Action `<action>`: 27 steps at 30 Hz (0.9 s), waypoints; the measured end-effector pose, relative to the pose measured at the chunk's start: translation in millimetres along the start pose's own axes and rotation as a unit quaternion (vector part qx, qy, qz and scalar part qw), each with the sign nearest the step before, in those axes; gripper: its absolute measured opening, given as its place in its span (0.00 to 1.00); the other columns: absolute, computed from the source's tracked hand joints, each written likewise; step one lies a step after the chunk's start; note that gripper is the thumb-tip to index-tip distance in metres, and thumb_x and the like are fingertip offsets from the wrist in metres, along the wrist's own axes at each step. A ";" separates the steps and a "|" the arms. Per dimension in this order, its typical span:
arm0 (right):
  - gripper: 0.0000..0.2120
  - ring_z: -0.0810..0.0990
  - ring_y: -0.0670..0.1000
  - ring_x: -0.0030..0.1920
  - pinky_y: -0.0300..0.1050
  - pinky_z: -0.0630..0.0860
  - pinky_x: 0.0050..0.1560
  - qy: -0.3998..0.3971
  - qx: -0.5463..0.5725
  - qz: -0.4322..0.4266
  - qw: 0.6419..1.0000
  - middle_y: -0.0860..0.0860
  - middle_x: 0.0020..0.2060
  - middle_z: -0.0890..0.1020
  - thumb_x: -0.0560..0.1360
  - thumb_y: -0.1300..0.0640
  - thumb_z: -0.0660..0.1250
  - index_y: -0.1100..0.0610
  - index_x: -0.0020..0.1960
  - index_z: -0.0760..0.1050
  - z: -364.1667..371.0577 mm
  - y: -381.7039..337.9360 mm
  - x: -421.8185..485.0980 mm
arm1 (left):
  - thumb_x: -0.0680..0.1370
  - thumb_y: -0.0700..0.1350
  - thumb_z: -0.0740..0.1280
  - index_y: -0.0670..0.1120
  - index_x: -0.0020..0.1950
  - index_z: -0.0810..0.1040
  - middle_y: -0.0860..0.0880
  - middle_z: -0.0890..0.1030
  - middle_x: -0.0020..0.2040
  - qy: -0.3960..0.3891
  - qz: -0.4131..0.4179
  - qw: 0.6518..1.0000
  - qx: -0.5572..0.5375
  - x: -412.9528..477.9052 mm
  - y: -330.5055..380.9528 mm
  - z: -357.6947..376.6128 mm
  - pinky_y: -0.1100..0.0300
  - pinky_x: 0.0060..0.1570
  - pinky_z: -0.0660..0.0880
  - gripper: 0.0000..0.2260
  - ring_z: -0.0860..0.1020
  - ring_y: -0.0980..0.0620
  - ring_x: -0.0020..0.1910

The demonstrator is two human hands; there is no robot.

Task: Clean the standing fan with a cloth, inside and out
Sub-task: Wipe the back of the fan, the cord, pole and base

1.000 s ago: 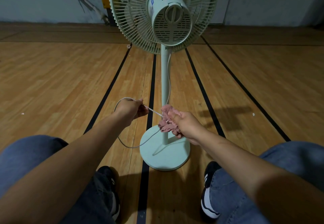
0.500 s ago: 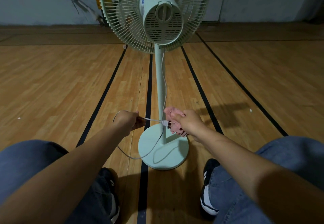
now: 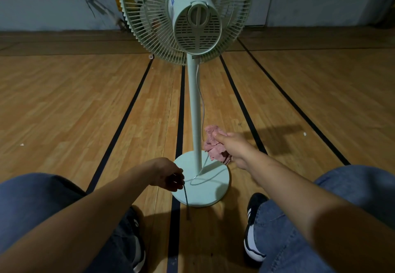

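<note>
1. Closest to my view I see two knees in blue jeans (image 3: 36, 200), with black-and-white shoes (image 3: 253, 230) planted on the floor either side of the fan's base.
2. The left hand (image 3: 164, 174) reaches low, knuckles up, at the left edge of the base. Its fingers are curled under and pinch the power cord (image 3: 205, 179), whose end hangs down from the fingers as a dark strand, while the rest loops across the top of the base.
3. The right hand (image 3: 232, 146) is held higher, just right of the pole, thumb on top and pointing towards the pole. It grips a bunched pink cloth (image 3: 213, 146), which hangs close beside the pole; I cannot tell if it touches.
4. The standing fan (image 3: 197, 22) stands upright straight ahead, between my two hands: round pale base (image 3: 213, 195), slim pole (image 3: 195, 112), and the motor housing facing me with the grille behind it.
5. The fan sits on a wooden floor (image 3: 74, 106) marked with black lines (image 3: 126, 118); the base covers the middle one.
6. Farthest off is a grey wall (image 3: 42, 11).
</note>
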State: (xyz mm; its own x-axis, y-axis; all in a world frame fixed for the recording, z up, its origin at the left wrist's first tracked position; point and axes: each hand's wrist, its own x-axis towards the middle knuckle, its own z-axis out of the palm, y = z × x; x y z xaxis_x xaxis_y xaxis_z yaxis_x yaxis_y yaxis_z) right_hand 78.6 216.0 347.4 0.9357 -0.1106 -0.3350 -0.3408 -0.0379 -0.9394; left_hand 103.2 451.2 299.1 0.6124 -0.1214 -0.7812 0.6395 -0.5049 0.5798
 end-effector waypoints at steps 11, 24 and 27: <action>0.11 0.85 0.55 0.57 0.52 0.81 0.53 -0.052 0.069 0.018 0.996 0.55 0.58 0.86 0.87 0.54 0.62 0.57 0.66 0.78 5.0 -8.5 -6.4 | 0.90 0.56 0.59 0.38 0.59 0.83 0.42 0.87 0.53 0.059 0.222 0.971 -0.064 -22.6 23.0 11.2 0.54 0.45 0.83 0.23 0.85 0.46 0.48; 0.19 0.80 0.63 0.69 0.65 0.71 0.75 -0.152 0.151 0.028 0.976 0.63 0.68 0.80 0.89 0.56 0.52 0.61 0.74 0.73 8.9 -6.2 -11.7 | 0.87 0.47 0.66 0.38 0.64 0.78 0.42 0.84 0.54 -0.023 0.285 0.949 -0.133 -33.9 36.0 8.2 0.46 0.63 0.79 0.13 0.83 0.45 0.54; 0.21 0.81 0.65 0.67 0.68 0.74 0.71 -0.157 0.131 0.020 0.979 0.64 0.67 0.80 0.88 0.46 0.55 0.56 0.73 0.74 7.8 -6.8 -11.5 | 0.87 0.47 0.67 0.37 0.67 0.79 0.42 0.88 0.53 -0.026 0.313 0.939 -0.143 -36.3 38.0 7.3 0.56 0.49 0.84 0.15 0.87 0.47 0.49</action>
State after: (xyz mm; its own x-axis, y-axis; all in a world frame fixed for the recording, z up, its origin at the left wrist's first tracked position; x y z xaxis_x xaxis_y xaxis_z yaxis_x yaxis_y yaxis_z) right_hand 70.9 225.3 357.0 0.9176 0.2061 -0.3400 -0.3821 0.2207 -0.8974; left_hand 101.9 430.2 347.8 0.8908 -0.3629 -0.2733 0.2656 -0.0721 0.9614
